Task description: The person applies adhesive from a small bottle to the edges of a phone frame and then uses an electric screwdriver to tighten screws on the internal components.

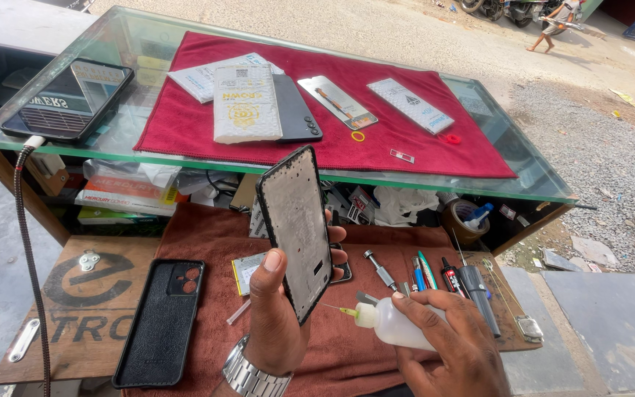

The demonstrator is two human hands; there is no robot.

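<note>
Nearest the camera, the right hand (450, 345) grips a small white squeeze bottle (398, 323), its needle tip pointing left. That tip sits just short of the phone frame (295, 231), which the left hand (273, 309) clamps upright, long axis near-to-far, above the brown cloth (207, 235) on the bench.

There is one view, from a camera worn on the person's head. It looks forward and steeply down over the person's own arms, so the left hand (277, 316) and right hand (453, 345) rise from the bottom edge, close to the lens. The lower tabletop (75, 294) with its brown cloth (207, 235) fills the near ground, seen almost from above. Beyond it the glass tabletop (523, 173) with the red cloth (376, 140) sits farther off and is seen at a shallower slant. The frame's top edge reaches the gravel ground (597, 140) and the street behind. The picture is wide, and straight edges bend slightly toward the corners.
</note>
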